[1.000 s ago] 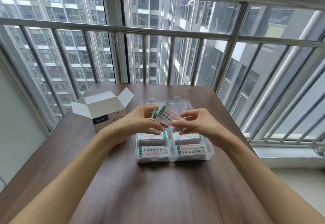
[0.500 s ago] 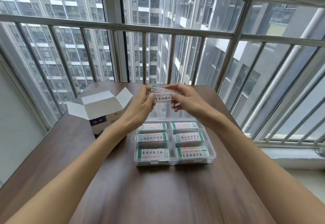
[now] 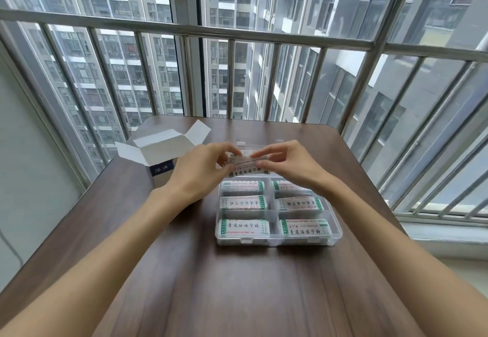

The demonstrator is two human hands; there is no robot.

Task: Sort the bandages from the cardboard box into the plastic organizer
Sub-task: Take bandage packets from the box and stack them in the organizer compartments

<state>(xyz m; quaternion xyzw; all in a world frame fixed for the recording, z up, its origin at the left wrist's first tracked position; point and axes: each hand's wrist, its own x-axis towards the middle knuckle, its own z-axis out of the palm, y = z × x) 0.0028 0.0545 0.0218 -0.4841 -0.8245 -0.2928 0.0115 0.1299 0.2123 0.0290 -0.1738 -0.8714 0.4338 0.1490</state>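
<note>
Left hand and right hand both pinch a bandage stack over the plastic organizer; loose fingertips could fan strips into the wrong compartment.

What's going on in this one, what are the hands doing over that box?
A person is sorting wrapped bandages into a clear plastic organizer on a brown table. Both the left hand and the right hand pinch a small stack of bandages above the organizer's far end. Six compartments in view already hold bandages. The opened cardboard box stands to the left, flaps up.
</note>
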